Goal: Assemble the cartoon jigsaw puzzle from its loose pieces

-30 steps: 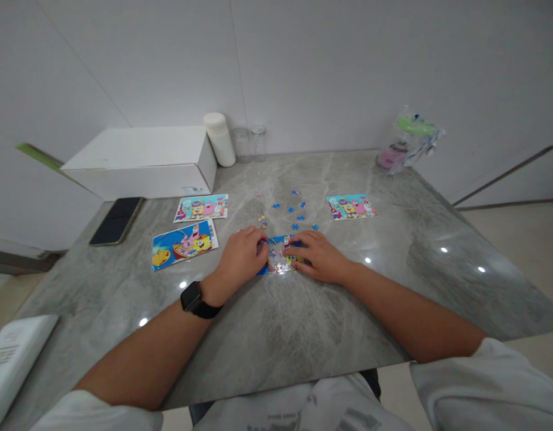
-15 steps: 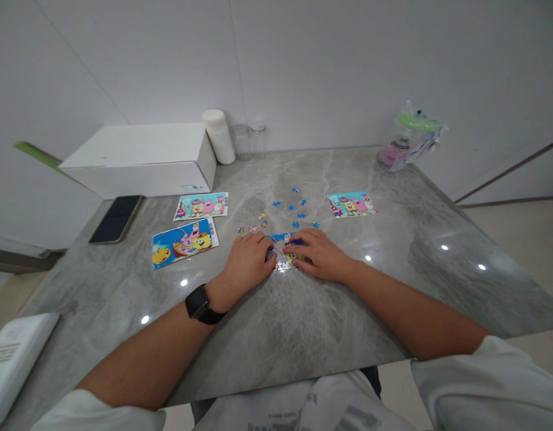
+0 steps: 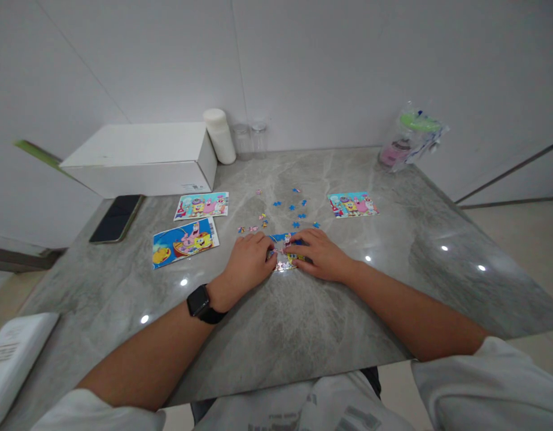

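Note:
A small, partly assembled cartoon jigsaw puzzle (image 3: 285, 256) lies in the middle of the grey marble table (image 3: 303, 323). My left hand (image 3: 248, 260), with a black watch on the wrist, rests on the puzzle's left side, fingers curled onto the pieces. My right hand (image 3: 319, 254) lies on its right side, fingertips pressing the top edge. Most of the puzzle is hidden under both hands. Several loose puzzle pieces (image 3: 294, 208), mostly blue, lie scattered just beyond the hands.
Three cartoon picture cards lie around: one left (image 3: 185, 242), one behind it (image 3: 201, 205), one at the right (image 3: 352, 204). A phone (image 3: 117, 218), white box (image 3: 142, 158), white bottle (image 3: 219, 136), two jars (image 3: 251, 140) and a bagged item (image 3: 409, 142) stand along the back. A white device (image 3: 11, 359) sits at the front left.
My left hand slid right and slightly nearer over the puzzle's left part, uncovering a few loose pieces behind it. My right hand stayed almost still.

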Action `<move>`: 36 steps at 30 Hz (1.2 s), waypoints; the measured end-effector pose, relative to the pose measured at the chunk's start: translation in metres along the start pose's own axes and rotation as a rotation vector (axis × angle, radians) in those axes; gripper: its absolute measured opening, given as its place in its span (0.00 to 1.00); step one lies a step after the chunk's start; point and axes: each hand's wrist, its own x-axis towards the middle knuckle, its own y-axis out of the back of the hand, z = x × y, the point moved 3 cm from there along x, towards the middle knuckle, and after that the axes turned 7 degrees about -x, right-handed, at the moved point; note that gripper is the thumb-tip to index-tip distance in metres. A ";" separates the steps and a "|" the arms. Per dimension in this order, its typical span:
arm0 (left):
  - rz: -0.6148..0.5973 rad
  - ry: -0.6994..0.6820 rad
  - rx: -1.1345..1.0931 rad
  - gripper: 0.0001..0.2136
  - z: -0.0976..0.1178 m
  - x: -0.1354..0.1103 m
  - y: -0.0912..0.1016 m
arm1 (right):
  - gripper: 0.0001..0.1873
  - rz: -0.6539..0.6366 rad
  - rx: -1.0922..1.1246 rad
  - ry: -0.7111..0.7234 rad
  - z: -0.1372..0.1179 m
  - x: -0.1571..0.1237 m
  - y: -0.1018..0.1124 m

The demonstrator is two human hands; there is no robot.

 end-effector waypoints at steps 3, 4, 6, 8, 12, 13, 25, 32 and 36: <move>0.006 -0.003 0.009 0.09 0.001 -0.001 0.000 | 0.19 -0.002 -0.001 0.004 0.000 0.000 -0.001; 0.006 -0.005 0.010 0.09 0.001 -0.001 0.000 | 0.19 -0.002 -0.002 0.005 0.001 0.000 -0.001; 0.008 -0.003 0.012 0.09 0.000 -0.001 -0.001 | 0.19 0.002 -0.002 0.007 0.001 0.000 -0.001; 0.008 -0.002 0.015 0.09 0.000 -0.001 -0.001 | 0.19 0.009 0.004 0.005 0.001 -0.001 -0.001; -0.001 0.000 0.020 0.10 0.001 -0.001 0.000 | 0.18 0.008 0.015 0.000 0.000 0.000 -0.001; -0.001 0.002 0.021 0.10 0.001 -0.001 0.000 | 0.18 0.006 0.015 0.000 0.000 0.000 -0.001; -0.004 0.007 0.022 0.10 0.001 -0.001 0.000 | 0.19 -0.009 0.004 0.000 0.000 0.001 0.000; 0.014 -0.002 0.030 0.10 0.000 -0.002 -0.002 | 0.19 -0.013 0.012 -0.009 0.001 0.000 -0.001; 0.011 0.001 0.044 0.10 0.001 -0.002 0.000 | 0.19 -0.010 0.020 -0.013 0.000 0.000 0.000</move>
